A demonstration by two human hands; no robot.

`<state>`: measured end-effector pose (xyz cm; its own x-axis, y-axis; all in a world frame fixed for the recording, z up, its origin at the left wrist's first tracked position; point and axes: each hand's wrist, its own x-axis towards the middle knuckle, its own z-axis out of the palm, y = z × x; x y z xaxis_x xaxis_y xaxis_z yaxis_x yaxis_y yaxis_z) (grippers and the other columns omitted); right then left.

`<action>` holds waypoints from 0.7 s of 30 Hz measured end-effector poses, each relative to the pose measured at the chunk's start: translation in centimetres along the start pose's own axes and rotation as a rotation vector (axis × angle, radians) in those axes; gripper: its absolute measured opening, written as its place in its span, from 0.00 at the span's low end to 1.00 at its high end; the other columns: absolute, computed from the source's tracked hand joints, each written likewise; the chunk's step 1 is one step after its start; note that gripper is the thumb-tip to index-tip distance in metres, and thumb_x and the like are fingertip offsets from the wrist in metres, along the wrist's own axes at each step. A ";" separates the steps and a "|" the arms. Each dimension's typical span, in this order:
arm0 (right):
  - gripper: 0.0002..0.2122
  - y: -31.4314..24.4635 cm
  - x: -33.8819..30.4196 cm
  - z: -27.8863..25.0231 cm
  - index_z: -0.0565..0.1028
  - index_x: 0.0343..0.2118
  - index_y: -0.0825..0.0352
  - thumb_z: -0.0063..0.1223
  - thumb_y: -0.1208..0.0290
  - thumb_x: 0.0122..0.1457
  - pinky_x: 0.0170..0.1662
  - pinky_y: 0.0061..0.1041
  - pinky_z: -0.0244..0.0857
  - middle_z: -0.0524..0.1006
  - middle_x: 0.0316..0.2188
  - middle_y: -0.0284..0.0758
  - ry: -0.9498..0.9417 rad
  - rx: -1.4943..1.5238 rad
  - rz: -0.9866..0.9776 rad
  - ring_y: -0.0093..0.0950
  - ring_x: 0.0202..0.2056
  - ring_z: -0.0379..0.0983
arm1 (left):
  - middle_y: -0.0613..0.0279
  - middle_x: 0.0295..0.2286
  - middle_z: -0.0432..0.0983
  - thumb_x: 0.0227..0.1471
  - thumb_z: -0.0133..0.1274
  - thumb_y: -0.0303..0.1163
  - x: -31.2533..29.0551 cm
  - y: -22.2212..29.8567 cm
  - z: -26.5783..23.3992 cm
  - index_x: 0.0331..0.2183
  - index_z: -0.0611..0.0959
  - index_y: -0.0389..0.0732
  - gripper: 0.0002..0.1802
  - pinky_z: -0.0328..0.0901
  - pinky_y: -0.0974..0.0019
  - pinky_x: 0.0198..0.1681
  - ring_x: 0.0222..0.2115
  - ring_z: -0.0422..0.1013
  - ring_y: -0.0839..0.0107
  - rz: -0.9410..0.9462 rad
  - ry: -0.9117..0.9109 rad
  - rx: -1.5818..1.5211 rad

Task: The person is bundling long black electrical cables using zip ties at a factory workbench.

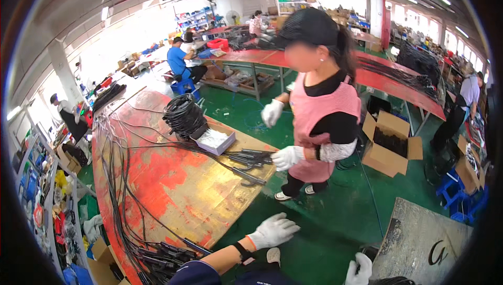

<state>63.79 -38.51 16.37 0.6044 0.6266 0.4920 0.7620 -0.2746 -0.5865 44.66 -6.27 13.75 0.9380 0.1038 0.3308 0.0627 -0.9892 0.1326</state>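
My left hand [275, 231], in a white knit glove with a black band at the wrist, reaches past the near corner of the worn red table [173, 180]. Its fingers are stretched out and hold nothing. Closest to that forearm is a pile of black cables with thick black ends [167, 258] on the table. My right hand [359, 270], also gloved, shows at the lower edge beside a grey board [419, 243]. Its fingers are loosely bent and apart, with nothing seen between them; part of it is cut off.
A co-worker in a pink apron [322, 107] stands at the table's far right corner, a gloved hand near more cable ends [249, 160]. A black cable coil [184, 116] sits by a small box of white pieces [217, 141]. An open carton [390, 141] stands on the green floor.
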 end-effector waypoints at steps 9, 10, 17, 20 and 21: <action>0.09 0.5 4.1 6.5 0.82 0.41 0.66 0.60 0.79 0.57 0.49 0.36 0.72 0.82 0.39 0.41 -0.239 0.096 -0.150 0.40 0.42 0.79 | 0.65 0.34 0.79 0.51 0.56 0.40 -5.8 -6.1 1.4 0.44 0.82 0.49 0.17 0.65 0.56 0.56 0.39 0.76 0.66 -0.141 -0.098 0.057; 0.09 0.8 4.4 6.5 0.82 0.41 0.66 0.60 0.79 0.57 0.49 0.36 0.72 0.82 0.39 0.41 -0.247 0.092 -0.163 0.40 0.42 0.79 | 0.65 0.34 0.79 0.52 0.56 0.40 -5.3 -6.4 1.4 0.44 0.81 0.49 0.17 0.65 0.55 0.56 0.39 0.76 0.66 -0.141 -0.123 0.051; 0.09 2.5 6.0 6.7 0.82 0.41 0.66 0.60 0.80 0.56 0.49 0.35 0.73 0.82 0.39 0.40 -0.294 0.094 -0.198 0.40 0.41 0.79 | 0.64 0.33 0.78 0.54 0.56 0.40 -2.8 -6.3 1.7 0.45 0.81 0.48 0.17 0.64 0.56 0.56 0.40 0.75 0.64 -0.200 -0.183 0.028; 0.09 3.2 6.7 6.5 0.81 0.41 0.66 0.60 0.80 0.56 0.48 0.35 0.73 0.82 0.39 0.40 -0.314 0.088 -0.222 0.39 0.41 0.79 | 0.66 0.33 0.78 0.53 0.57 0.39 -2.0 -5.2 1.2 0.44 0.81 0.48 0.16 0.65 0.57 0.56 0.39 0.76 0.65 -0.220 -0.230 0.033; 0.09 3.3 7.0 6.2 0.81 0.41 0.66 0.60 0.80 0.56 0.48 0.36 0.73 0.82 0.39 0.40 -0.318 0.110 -0.226 0.40 0.41 0.79 | 0.65 0.33 0.78 0.53 0.57 0.39 -2.0 -4.6 0.9 0.44 0.81 0.48 0.16 0.65 0.57 0.56 0.39 0.76 0.65 -0.250 -0.235 0.022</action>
<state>69.09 -30.50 13.90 0.3096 0.8614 0.4027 0.8274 -0.0353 -0.5605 42.78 -1.98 11.63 0.9455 0.3189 0.0659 0.3053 -0.9385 0.1613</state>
